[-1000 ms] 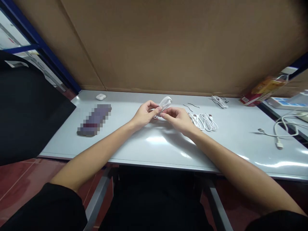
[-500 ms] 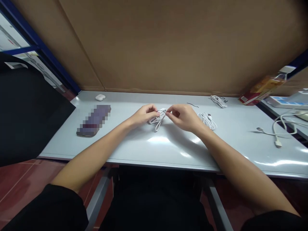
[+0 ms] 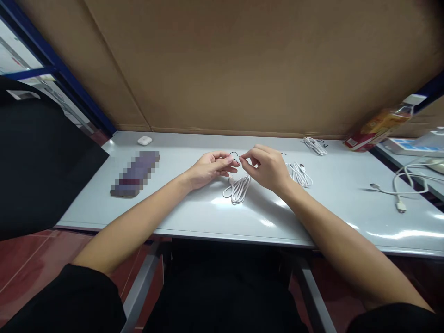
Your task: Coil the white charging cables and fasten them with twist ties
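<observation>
A thin black twist tie [image 3: 233, 153] curves between my two hands above the table. My left hand [image 3: 212, 169] pinches it between thumb and index finger, the other fingers loosely extended. The thumb and index finger of my right hand [image 3: 265, 166] are closed on its other end. Just below them, a coiled white cable [image 3: 238, 189] lies loose on the table with one plug showing. Beside my right wrist rests a second coiled white cable [image 3: 301, 175]. Part of another dark tie [image 3: 283, 153] shows behind my right hand.
On the grey table [image 3: 194, 217] a pixelated phone-like object [image 3: 136, 173] lies at left, near a white earbud case [image 3: 144, 140]. Another white cable bundle [image 3: 315, 145] is at back right, by a tilted bottle [image 3: 381, 127]. A loose white cable [image 3: 398, 192] crosses the right side.
The coiled white cable has come away from my hands and now lies on the table below them. My hands now hold only the black twist tie, bent into a curve.
</observation>
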A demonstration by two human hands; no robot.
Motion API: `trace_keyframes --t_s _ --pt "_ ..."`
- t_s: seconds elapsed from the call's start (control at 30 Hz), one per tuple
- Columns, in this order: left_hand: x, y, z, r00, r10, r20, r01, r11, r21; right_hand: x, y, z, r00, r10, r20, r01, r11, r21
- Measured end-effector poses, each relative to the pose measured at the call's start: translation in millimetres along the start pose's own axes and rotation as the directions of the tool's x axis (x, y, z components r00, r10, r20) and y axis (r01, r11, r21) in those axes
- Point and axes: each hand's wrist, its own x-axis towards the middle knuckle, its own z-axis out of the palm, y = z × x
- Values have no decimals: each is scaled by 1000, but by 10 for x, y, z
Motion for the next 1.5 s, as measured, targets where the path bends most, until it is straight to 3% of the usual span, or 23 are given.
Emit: trace_keyframes --t_s 0.17,0.27,0.37,0.47,0.53,0.6,0.67,0.83,1.0,1.13,1.27,1.5 --pt "1 7 -2 999 -38 5 39 988 -150 -3 26 23 1000 -12 -3 12 999 37" --pt "7 8 -23 999 -49 -3 48 986 -159 23 53 -18 1000 -3 -8 4 994 107" --pt "12 -7 -44 1000 -18 15 20 995 -95 54 46 -84 994 105 41 -112 955 274" --pt "0 -12 -51 996 32 78 -31 999 -9 80 10 -139 918 262 299 -388 753 532" --pt "-19 1 -46 991 40 127 -48 997 67 90 -21 -158 832 244 499 -541 558 629" --pt "-41 22 -37 986 39 163 -64 987 149 94 -53 -164 778 205 594 -611 470 637" --pt "-61 46 -29 980 49 192 -93 970 226 94 -78 -162 770 220 599 -616 501 608" --pt "-71 70 -28 973 40 228 -116 935 335 96 -94 -174 801 168 574 -545 600 586" --pt "-54 80 -67 985 43 169 -114 890 441 113 -63 -237 778 199 596 -549 676 491" --pt "-56 114 -102 985 51 164 -128 857 500 123 -38 -326 744 143 652 -528 725 443" --pt "-51 132 -122 987 31 160 -117 820 560 124 -1 -386 730 197 654 -503 803 319" --pt "-28 44 -64 998 58 35 -65 688 723 64 -15 -182 848 102 519 -186 976 114"
